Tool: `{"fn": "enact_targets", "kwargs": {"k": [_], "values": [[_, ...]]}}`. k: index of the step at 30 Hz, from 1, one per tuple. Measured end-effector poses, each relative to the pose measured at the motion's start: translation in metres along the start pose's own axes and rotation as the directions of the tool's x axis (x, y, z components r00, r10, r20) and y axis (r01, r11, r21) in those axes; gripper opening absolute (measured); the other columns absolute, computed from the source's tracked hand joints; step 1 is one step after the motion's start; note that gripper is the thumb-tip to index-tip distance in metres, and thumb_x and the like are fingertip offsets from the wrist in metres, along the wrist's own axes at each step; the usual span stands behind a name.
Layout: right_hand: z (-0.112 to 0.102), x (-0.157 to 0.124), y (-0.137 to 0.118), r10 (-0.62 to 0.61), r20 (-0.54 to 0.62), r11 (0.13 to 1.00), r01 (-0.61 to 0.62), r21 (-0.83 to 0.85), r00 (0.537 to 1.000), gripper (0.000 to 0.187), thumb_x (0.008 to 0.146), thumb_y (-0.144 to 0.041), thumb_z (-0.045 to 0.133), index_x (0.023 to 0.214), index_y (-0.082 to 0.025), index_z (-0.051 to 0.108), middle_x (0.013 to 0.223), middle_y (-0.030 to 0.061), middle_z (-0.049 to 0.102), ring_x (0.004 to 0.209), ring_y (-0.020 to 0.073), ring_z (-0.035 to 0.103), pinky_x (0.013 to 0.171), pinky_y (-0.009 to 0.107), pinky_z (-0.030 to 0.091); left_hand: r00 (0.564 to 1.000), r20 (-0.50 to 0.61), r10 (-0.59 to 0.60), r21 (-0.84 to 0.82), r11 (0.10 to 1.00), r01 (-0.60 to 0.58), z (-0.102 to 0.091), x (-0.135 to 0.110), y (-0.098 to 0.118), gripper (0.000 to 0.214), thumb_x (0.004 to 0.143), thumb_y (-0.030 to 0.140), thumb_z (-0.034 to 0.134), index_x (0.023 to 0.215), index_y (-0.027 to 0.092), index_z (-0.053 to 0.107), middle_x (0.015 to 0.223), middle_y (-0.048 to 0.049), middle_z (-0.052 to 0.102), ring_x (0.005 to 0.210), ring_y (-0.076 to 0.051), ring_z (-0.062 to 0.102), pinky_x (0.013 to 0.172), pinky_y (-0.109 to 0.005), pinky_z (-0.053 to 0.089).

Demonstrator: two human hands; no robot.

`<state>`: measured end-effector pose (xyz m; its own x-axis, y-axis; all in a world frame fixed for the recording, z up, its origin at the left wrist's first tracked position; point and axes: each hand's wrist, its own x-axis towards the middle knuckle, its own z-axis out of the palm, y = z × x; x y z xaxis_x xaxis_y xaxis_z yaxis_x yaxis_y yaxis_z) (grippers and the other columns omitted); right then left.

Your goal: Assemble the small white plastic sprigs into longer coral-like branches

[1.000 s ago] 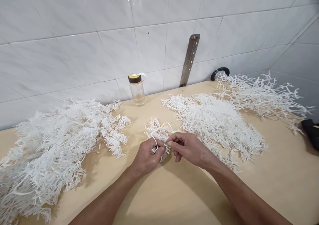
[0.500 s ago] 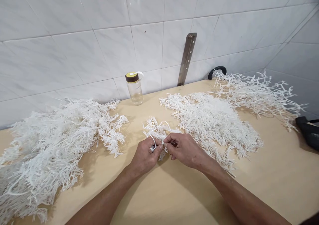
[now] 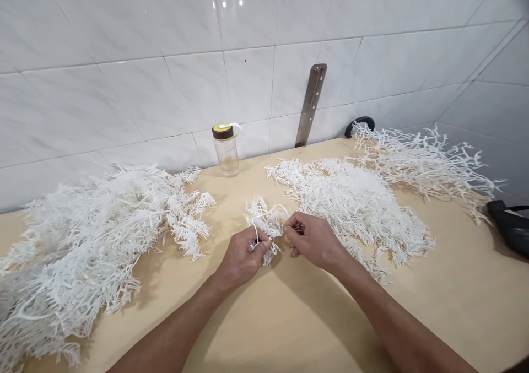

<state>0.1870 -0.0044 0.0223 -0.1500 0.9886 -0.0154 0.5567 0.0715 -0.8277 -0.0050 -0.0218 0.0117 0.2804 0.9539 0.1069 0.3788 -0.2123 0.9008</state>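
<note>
In the middle of the table, my left hand (image 3: pixel 243 255) is closed, with thumb and forefinger pinched on a white plastic foliage sprig (image 3: pixel 264 219). The sprig has a thin curved stem and fine, needle-like tips that spread beyond the fingers. Just to its right is my right hand (image 3: pixel 313 239), its thumb and fingertips pressed together. Whatever that pinch holds is too small to make out. A small gap separates the two hands. Close beyond my right hand lies a broad pile of similar white sprigs (image 3: pixel 355 207).
A larger heap of white foliage (image 3: pixel 119 219) covers the table's left side. Bare white branched stems (image 3: pixel 421 155) lie at the back right, near a black ring (image 3: pixel 359 124). A clear bottle (image 3: pixel 227 155) and a perforated metal strip (image 3: pixel 311 106) stand by the tiled wall. A black object (image 3: pixel 510 227) sits far right.
My right hand has drawn away to the right from my left fingertips, where the two met before. My left hand keeps its pinch on the sprig. The camera view has shifted slightly.
</note>
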Motion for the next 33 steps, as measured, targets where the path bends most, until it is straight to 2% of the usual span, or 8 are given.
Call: {"fn": "enact_targets", "kwargs": {"k": [3, 8, 13, 17, 21, 28, 31, 33], "values": [[-0.004, -0.001, 0.001, 0.058, 0.161, 0.962, -0.098, 0.255, 0.985, 0.010, 0.086, -0.028, 0.058, 0.084, -0.018, 0.061, 0.066, 0.0008, 0.068, 0.058, 0.0161, 0.069, 0.055, 0.026, 0.055, 0.998, -0.043, -0.040, 0.000, 0.999, 0.040, 0.002, 0.000, 0.001, 0.018, 0.087, 0.030, 0.057, 0.078, 0.016, 0.064, 0.073, -0.0017, 0.064, 0.067, -0.014, 0.056, 0.060, -0.024, 0.041], [-0.002, -0.005, -0.003, 0.068, 0.291, 0.954, -0.148, 0.261, 0.954, 0.018, 0.088, -0.032, 0.059, 0.082, -0.016, 0.065, 0.068, 0.0023, 0.070, 0.058, 0.0157, 0.071, 0.058, 0.026, 0.056, 0.996, -0.083, -0.016, 0.054, 0.998, 0.020, 0.004, -0.001, 0.003, 0.016, 0.085, 0.028, 0.057, 0.076, 0.017, 0.066, 0.072, -0.0020, 0.065, 0.068, -0.015, 0.058, 0.060, -0.024, 0.042], [0.002, -0.006, -0.001, 0.072, 0.334, 0.948, -0.168, 0.269, 0.940, 0.030, 0.089, -0.045, 0.060, 0.083, -0.016, 0.069, 0.070, 0.0045, 0.072, 0.063, 0.0169, 0.072, 0.059, 0.025, 0.056, 0.995, -0.087, 0.041, 0.118, 0.993, -0.030, 0.006, -0.001, 0.000, 0.013, 0.082, 0.021, 0.055, 0.076, 0.018, 0.067, 0.070, -0.0011, 0.065, 0.068, -0.015, 0.059, 0.063, -0.025, 0.043], [0.006, -0.005, 0.002, 0.074, 0.290, 0.968, -0.139, 0.209, 0.954, 0.022, 0.085, -0.040, 0.065, 0.083, -0.018, 0.070, 0.067, 0.0028, 0.071, 0.063, 0.0178, 0.072, 0.056, 0.026, 0.056, 0.993, -0.091, 0.074, 0.140, 0.988, -0.061, 0.007, -0.001, -0.002, 0.012, 0.082, 0.020, 0.056, 0.077, 0.019, 0.067, 0.073, -0.0016, 0.067, 0.069, -0.016, 0.060, 0.065, -0.026, 0.044], [0.007, -0.007, -0.001, 0.017, 0.230, 0.994, -0.040, 0.097, 0.973, 0.016, 0.087, -0.027, 0.057, 0.079, -0.019, 0.069, 0.064, 0.0009, 0.071, 0.057, 0.0164, 0.069, 0.054, 0.025, 0.051, 0.996, -0.078, 0.052, 0.124, 0.991, -0.042, 0.006, -0.001, 0.000, 0.014, 0.084, 0.024, 0.056, 0.077, 0.019, 0.066, 0.074, -0.0024, 0.067, 0.071, -0.017, 0.060, 0.066, -0.027, 0.044], [0.016, -0.010, -0.010, -0.152, 0.074, 0.941, 0.167, -0.295, 0.986, 0.020, 0.087, -0.018, 0.051, 0.070, -0.021, 0.063, 0.059, 0.0004, 0.066, 0.056, 0.0155, 0.060, 0.053, 0.025, 0.037, 0.999, -0.045, 0.026, 0.140, 0.990, -0.020, 0.006, -0.001, -0.001, 0.015, 0.085, 0.026, 0.055, 0.075, 0.019, 0.064, 0.073, -0.0025, 0.065, 0.070, -0.017, 0.058, 0.064, -0.026, 0.041], [0.018, -0.006, -0.007, -0.161, -0.044, 0.899, 0.129, -0.418, 0.986, 0.021, 0.087, -0.015, 0.051, 0.069, -0.019, 0.060, 0.066, 0.0041, 0.067, 0.059, 0.0159, 0.060, 0.056, 0.026, 0.037, 0.999, -0.041, 0.020, 0.108, 0.994, -0.016, 0.005, -0.002, -0.001, 0.013, 0.083, 0.024, 0.056, 0.073, 0.018, 0.063, 0.071, -0.0016, 0.064, 0.069, -0.016, 0.057, 0.063, -0.026, 0.042], [0.011, -0.003, -0.005, -0.092, -0.051, 0.937, 0.069, -0.344, 0.994, 0.019, 0.088, -0.016, 0.050, 0.072, -0.019, 0.060, 0.064, 0.0038, 0.067, 0.057, 0.0157, 0.062, 0.055, 0.026, 0.040, 0.998, -0.058, -0.006, 0.057, 0.998, 0.009, 0.004, -0.002, 0.000, 0.014, 0.084, 0.027, 0.058, 0.074, 0.018, 0.063, 0.071, -0.0013, 0.064, 0.068, -0.016, 0.057, 0.062, -0.025, 0.042]]}}
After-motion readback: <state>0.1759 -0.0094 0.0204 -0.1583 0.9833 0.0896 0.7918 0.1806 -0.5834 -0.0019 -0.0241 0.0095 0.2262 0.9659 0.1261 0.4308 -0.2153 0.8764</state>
